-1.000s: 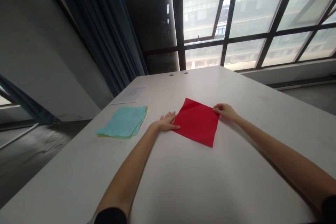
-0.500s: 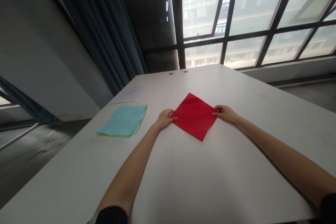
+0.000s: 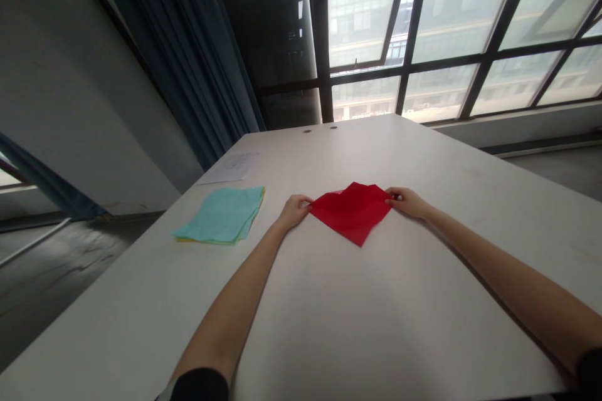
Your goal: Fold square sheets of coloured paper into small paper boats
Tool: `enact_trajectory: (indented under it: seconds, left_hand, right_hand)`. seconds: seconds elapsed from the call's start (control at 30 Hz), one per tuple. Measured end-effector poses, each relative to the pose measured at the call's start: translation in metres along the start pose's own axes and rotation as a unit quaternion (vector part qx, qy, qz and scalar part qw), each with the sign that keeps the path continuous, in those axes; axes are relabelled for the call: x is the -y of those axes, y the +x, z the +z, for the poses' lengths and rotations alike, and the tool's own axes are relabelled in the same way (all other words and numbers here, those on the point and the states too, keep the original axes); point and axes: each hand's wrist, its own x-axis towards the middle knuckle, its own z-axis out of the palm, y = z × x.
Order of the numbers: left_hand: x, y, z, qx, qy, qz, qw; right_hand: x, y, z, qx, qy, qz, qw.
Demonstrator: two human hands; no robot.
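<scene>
A thin red cloth (image 3: 350,216) is held by two opposite corners over the white table (image 3: 329,313). Its left corner is pinched between the thumb and fingers of my left hand (image 3: 296,210). At the other side, my right hand (image 3: 407,202) grips the right corner. The far edge of the cloth is raised and wavy, while one corner points down toward me. Left of my left hand lies a loose stack of cloths (image 3: 226,216), light teal on top, with yellow and green edges showing beneath.
A printed paper sheet (image 3: 230,168) lies behind the stack, near the table's left edge. Two small round dark discs (image 3: 307,131) are at the far end. Beyond the table are a blue curtain (image 3: 188,44) and windows (image 3: 367,12).
The red cloth, spread as a flat diamond before, now has its far part bunched and folded between my hands. Both hands keep their hold and have barely moved.
</scene>
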Motion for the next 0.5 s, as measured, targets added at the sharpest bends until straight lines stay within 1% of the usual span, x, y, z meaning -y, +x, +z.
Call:
enact_trajectory:
  seconds: [0.13,0.23,0.4,0.5]
  left_hand:
    - [-0.004,-0.001,-0.001,-0.012,0.008,0.007,1.000]
    - [-0.005,-0.001,0.000,-0.006,0.031,0.010,0.999]
    - [-0.004,-0.001,0.003,-0.008,0.087,0.005,0.996]
    - [-0.011,-0.003,0.004,-0.006,0.123,-0.007,0.992]
  right_hand:
    - [-0.003,0.000,0.001,-0.015,-0.014,-0.006,1.000]
    - [-0.001,-0.001,0.000,-0.006,-0.021,-0.015,1.000]
    - [0.006,-0.001,-0.005,0.010,-0.031,-0.051,0.998]
    - [0.014,0.000,-0.007,0.022,-0.087,-0.060,0.994]
